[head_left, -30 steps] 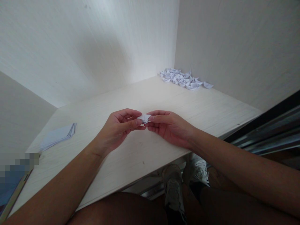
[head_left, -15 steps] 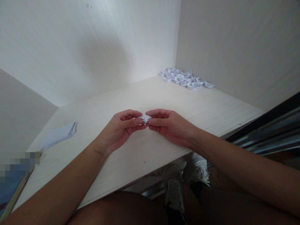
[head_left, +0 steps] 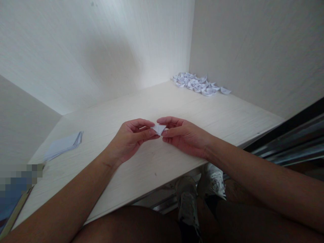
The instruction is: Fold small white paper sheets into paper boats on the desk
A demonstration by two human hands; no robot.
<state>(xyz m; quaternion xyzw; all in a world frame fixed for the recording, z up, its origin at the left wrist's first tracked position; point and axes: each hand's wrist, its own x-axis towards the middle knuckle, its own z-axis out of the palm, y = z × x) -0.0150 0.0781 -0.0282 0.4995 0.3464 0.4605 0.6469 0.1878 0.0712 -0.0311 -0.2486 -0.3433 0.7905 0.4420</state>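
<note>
A small folded piece of white paper (head_left: pixel 159 129) is held above the pale wooden shelf (head_left: pixel 162 108), between both hands. My left hand (head_left: pixel 131 138) pinches its left side with thumb and fingers curled. My right hand (head_left: pixel 183 135) pinches its right side, thumb on top. Only a small triangular corner of the paper shows between the fingertips.
A heap of several small folded white paper pieces (head_left: pixel 199 84) lies in the far right corner against the wall. A stack of flat pale sheets (head_left: pixel 63 145) rests at the left of the shelf. White walls close in the back and right. Shoes (head_left: pixel 202 192) sit on the floor below.
The hands have stayed in place over the shelf. The fingers have worked the small paper slightly, and a flatter triangular corner now shows between them.
</note>
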